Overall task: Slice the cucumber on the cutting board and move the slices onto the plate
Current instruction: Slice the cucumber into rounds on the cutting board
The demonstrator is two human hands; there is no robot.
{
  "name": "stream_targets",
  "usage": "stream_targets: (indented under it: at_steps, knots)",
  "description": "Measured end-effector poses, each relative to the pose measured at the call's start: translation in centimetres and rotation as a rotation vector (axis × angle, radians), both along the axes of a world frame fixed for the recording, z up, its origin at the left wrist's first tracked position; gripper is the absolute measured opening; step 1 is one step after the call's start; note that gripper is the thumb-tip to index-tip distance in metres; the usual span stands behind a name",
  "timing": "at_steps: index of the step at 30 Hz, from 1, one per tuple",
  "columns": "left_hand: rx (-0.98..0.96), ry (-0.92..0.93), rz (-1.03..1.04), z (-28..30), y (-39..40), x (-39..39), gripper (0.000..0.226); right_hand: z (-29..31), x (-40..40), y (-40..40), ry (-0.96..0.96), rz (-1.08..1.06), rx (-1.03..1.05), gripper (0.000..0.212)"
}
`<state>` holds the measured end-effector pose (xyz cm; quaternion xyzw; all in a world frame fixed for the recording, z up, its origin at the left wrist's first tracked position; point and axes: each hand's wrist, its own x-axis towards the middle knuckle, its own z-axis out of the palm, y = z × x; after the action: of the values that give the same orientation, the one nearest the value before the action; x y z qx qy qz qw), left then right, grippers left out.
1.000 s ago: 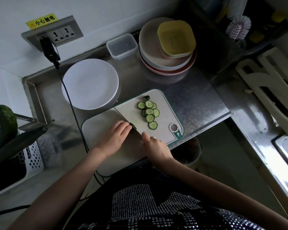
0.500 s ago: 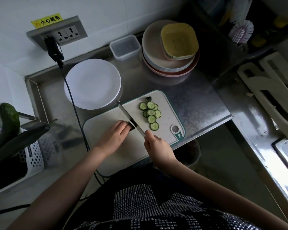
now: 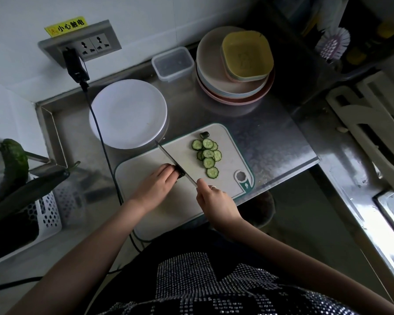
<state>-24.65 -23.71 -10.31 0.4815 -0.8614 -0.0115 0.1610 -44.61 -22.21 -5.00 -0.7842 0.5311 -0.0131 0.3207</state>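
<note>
Steel counter (image 3: 271, 142), frame centre: slicing nearly finished, plate (image 3: 127, 113) bare.
About 8 slices (image 3: 207, 155) cut; left hand (image 3: 155, 188) pinches cucumber stub (image 3: 180, 172), right hand (image 3: 216, 202) grips knife (image 3: 175, 163).

Both bare forearms enter from bottom of view, converging twd centre. Left hand (image 3: 156, 185): palm down, fingers bunched together and bent at tips, pressing on the cucumber stub (image 3: 180, 172). Right hand (image 3: 216, 202): curled round the knife (image 3: 175, 163) handle, index finger extended along top, ring on one finger; wrist bent slightly inward. Hands near, not touching.
</note>
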Motion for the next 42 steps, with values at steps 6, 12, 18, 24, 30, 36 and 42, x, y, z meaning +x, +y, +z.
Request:
stream_targets:
  at_steps: [6,12,18,24,30,36,42]
  knots:
    - [0.033,0.003,-0.003,-0.3,0.0,0.2,0.036,0.0,0.1,-0.1,0.020,0.010,-0.005,0.010]
    - [0.027,0.005,-0.016,0.0,0.0,0.1,0.036,-0.1,0.1,-0.1,0.023,0.004,-0.005,0.007]
    - [0.030,-0.014,-0.034,0.1,0.0,0.1,0.041,-0.4,0.2,-0.2,0.030,0.004,-0.010,0.008]
    - [0.064,0.010,-0.027,0.2,0.0,0.0,0.049,-0.4,0.4,-0.2,0.040,0.007,-0.013,0.009]
    - [0.077,0.030,-0.039,0.4,-0.3,0.1,0.040,-0.8,0.8,-0.3,0.025,-0.011,0.015,0.007]
    - [0.047,0.056,-0.011,-0.1,-0.1,0.2,0.043,-1.7,0.8,-0.5,0.068,-0.035,0.121,0.012]
    - [0.034,0.062,0.006,-0.2,-0.1,0.1,0.044,-1.4,0.7,-0.7,0.058,-0.051,0.167,0.013]
